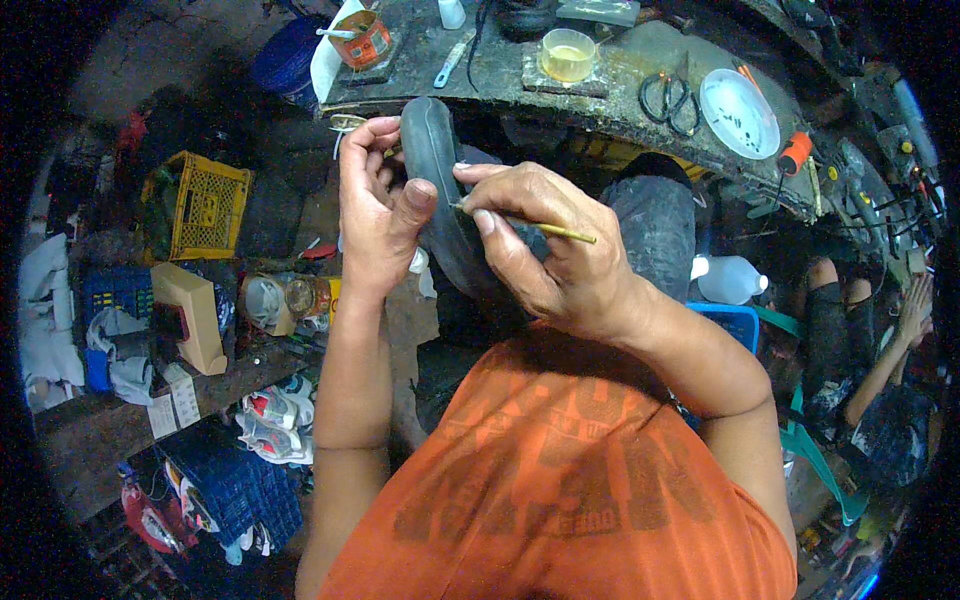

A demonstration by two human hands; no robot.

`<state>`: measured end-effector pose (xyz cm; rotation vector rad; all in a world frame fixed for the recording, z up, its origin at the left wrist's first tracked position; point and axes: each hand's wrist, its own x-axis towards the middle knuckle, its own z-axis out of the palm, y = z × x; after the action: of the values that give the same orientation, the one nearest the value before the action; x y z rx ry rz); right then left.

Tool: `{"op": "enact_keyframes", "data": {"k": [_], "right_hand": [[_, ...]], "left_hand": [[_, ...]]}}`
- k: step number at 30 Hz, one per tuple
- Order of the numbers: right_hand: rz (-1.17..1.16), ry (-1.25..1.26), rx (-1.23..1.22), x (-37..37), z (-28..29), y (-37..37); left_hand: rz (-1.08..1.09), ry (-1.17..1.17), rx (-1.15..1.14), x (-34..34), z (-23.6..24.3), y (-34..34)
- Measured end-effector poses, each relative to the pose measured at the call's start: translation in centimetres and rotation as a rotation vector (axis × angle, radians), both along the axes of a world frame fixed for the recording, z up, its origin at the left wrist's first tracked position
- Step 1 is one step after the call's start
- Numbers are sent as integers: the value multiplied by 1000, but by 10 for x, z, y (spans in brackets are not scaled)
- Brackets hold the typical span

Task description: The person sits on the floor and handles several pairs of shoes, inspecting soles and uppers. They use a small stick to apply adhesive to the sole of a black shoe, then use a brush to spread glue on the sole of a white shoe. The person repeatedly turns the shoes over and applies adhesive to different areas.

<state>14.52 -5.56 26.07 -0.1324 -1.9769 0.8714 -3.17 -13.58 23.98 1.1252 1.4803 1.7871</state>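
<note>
At the near side of a cluttered workbench, just above my lap, I hold a dark grey, curved rubber piece upright; its lower end falls into shadow by my orange shirt. My left hand grips its left edge, fingers bent at the far end and thumb nearer me. My right hand pinches a thin yellowish stick between thumb and fingers, its tip at the right side of the piece. Across the far bench, from left to right, stand an orange tin, a clear cup of yellowish liquid, dark-handled scissors and a pale dish flecked with dark specks. A yellow crate and an open cardboard box sit to my left; to my right lies a whitish plastic jug, near another person with hands together.
</note>
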Motion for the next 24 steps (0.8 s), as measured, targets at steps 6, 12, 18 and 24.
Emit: {"op": "enact_keyframes", "data": {"k": [6,12,18,24], "right_hand": [[-2,-15,-25,4,-5,-4],[25,6,-27,6,-12,-6],[45,-4,45,12,-19,-11],[38,-21,43,13,-21,-12]], "left_hand": [[6,-6,6,1,-1,2],[23,31,5,-1,-2,4],[38,-1,-24,0,-2,3],[37,28,-23,-3,-3,4]]}}
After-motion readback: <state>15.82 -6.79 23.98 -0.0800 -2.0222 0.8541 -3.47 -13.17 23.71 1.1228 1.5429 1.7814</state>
